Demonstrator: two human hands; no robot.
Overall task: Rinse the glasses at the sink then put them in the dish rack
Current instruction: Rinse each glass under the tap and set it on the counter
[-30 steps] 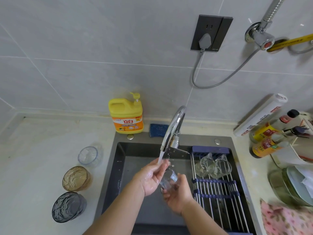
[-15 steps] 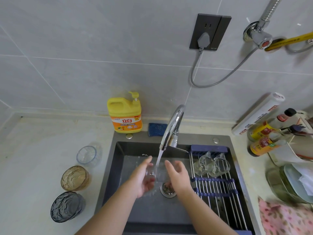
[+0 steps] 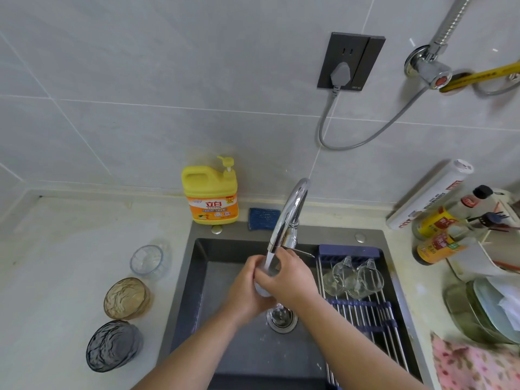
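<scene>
- Gripping a clear glass [image 3: 264, 281] from both sides, the left hand [image 3: 246, 291] and the right hand [image 3: 289, 280] meet above the sink [image 3: 202, 266], their fingers curled round it so that only a narrow strip of it shows between them.
- Water [image 3: 270, 261] from the chrome faucet [image 3: 289, 215] falls onto the glass just above the fingertips of both hands.
- The drain strainer [image 3: 281, 319] lies below the fingers, partly hidden by the right wrist.
- Beyond the right hand's knuckles, the dish rack [image 3: 363, 308] spans the sink's right side and carries a pair of clear glasses [image 3: 337, 277], touching each other.
- Well apart from the left hand's fingers, on the counter to their left, stand a clear tumbler [image 3: 147, 260], an amber glass [image 3: 127, 298] and a smoky grey glass [image 3: 112, 346].
- Past the fingertips, against the wall, stand a yellow detergent bottle [image 3: 211, 198] and a blue scrubber [image 3: 263, 218].
</scene>
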